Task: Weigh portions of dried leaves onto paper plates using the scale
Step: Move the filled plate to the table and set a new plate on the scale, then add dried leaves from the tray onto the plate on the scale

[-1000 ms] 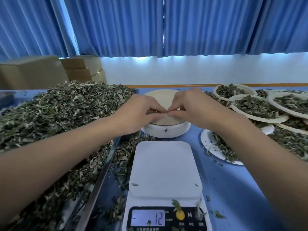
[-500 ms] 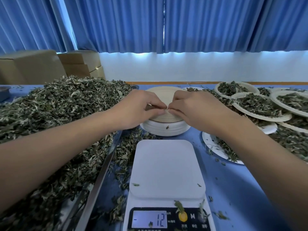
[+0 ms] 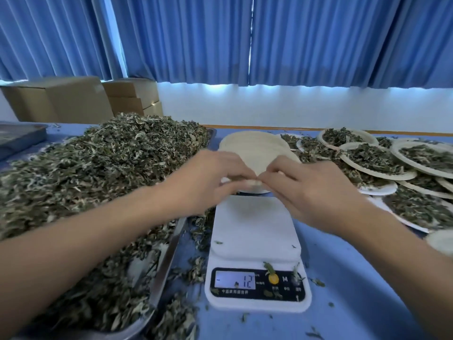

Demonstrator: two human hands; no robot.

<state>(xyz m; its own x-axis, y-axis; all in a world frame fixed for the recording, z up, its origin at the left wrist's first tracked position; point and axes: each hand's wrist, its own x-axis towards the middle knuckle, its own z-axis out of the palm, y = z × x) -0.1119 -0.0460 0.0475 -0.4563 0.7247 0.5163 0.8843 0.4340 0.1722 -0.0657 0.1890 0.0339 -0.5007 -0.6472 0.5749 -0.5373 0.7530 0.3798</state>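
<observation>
Blue table (image 3: 355, 278) carrying a weighing station; all positions are given from the scale (image 3: 255, 231).

The dried leaves (image 3: 98, 173) lie heaped in a metal tray (image 3: 169, 244) just left of the scale, with loose fragments spilled between them. Filled plates (image 3: 375, 159) overlap one another to the right of and beyond the scale. The scale's platform is bare apart from a few crumbs. The paper plate (image 3: 255, 150) is tilted up directly beyond the scale, above its far edge and not yet on it.

The left hand (image 3: 208, 180) and right hand (image 3: 316, 190) meet at the plate's near rim, fingertips together and pinching it.

**Handling (judged):** the plate looks light, thin and only moderately stiff. Nested plates tend to cling, so the rim is the natural hold, and a two-point grip limits buckling. The leaves appear brittle and nearly weightless, so they are likely to scatter.

**Obscured:**
- Motion blur smears the fingertips and rim, so one plate cannot be told from several.
- The hands hide most of the stack behind the scale.
- The display (image 3: 235, 282) shows "12", seemingly preceded by a minus.
- The rightmost plates are cut off.
</observation>
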